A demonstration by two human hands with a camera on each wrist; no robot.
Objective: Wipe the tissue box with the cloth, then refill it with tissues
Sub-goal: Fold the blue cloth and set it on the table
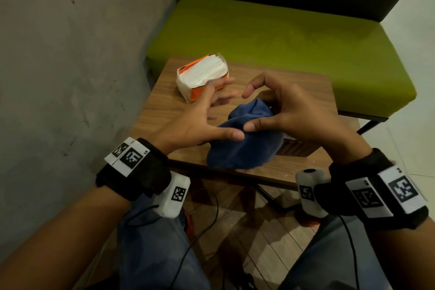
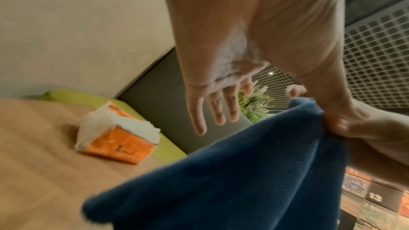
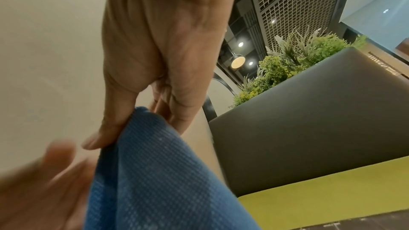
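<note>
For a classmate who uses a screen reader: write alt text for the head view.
A person's right hand pinches a blue cloth above a small wooden table, while the open left hand reaches beside it. An opened orange tissue pack lies behind, before a green bench.

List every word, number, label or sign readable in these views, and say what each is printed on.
"13": white number on a dark panel at the lower right of the left wrist view.
"L5" or similar: tiny characters beside the marker on the left wristband, too small to be sure.
Script lettering on the orange tissue pack: blurred, unreadable.
Square coded markers on both wristbands and wrist cameras: patterns, no words.
</note>
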